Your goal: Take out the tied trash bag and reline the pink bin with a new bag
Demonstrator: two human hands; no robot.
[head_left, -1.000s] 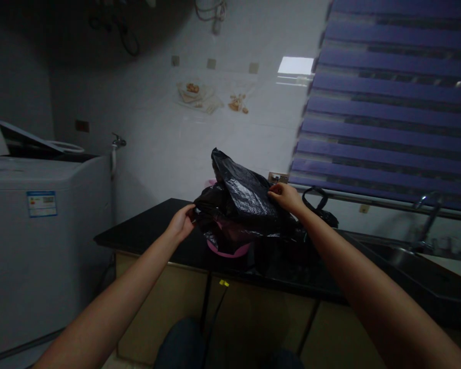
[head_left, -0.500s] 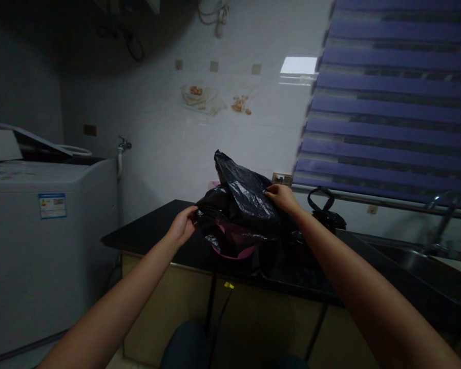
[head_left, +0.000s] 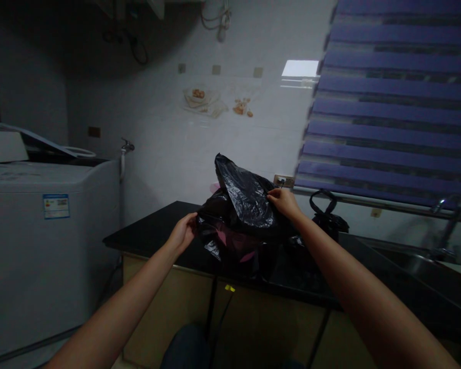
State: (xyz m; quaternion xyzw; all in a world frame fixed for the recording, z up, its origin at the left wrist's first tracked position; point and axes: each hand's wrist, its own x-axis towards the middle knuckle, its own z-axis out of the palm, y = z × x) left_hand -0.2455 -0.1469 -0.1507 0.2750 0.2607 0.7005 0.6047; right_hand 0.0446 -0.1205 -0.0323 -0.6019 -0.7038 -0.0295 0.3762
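A black plastic bag (head_left: 249,197) is spread between my two hands above the dark counter. My left hand (head_left: 184,231) pinches its left edge, fingers closed on the thin film. On the other side my right hand (head_left: 285,201) grips the bag's right part between thumb and fingers. Part of the bag sticks up in a pointed flap at the back. Under and within the plastic shows a pink container (head_left: 234,240), mostly covered, so its full shape is hidden.
Behind my right hand a second black bag with a loop handle (head_left: 329,220) stands on the counter (head_left: 149,225). A sink with a faucet (head_left: 441,236) lies at the right. To the left stands a washing machine (head_left: 96,205). Purple striped blinds (head_left: 392,102) hang at the right.
The view has shifted slightly, so the scene sits a little further right. Both hands keep their hold; the bag's front hangs slightly lower over the pink container.
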